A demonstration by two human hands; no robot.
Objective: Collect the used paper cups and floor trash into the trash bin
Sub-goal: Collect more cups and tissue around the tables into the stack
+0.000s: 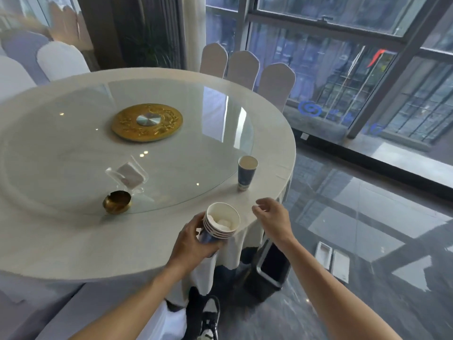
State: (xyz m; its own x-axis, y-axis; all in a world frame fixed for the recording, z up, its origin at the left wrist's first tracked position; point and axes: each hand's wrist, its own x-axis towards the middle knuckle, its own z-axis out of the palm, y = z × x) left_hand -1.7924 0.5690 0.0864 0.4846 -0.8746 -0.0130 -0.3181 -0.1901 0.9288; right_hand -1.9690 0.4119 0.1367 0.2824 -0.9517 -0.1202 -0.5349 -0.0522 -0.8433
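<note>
My left hand [193,239] grips a stack of several nested paper cups [221,223], white inside and dark blue outside, with a crumpled white scrap in the top cup. My right hand [272,217] hovers over the table edge with loosely curled fingers, holding nothing. A single blue paper cup [247,173] stands upright on the white round table [73,241], a little beyond my right hand. A black trash bin [268,268] stands on the floor beside the tablecloth, below my right wrist. Two flat white pieces of trash [334,261] lie on the dark floor to the bin's right.
A glass turntable [208,133] with a gold centre disc [147,122] covers the table's middle. A brass ashtray [117,201] and a clear card stand [128,176] sit on it. White-covered chairs [245,67] ring the far side. Windows line the right.
</note>
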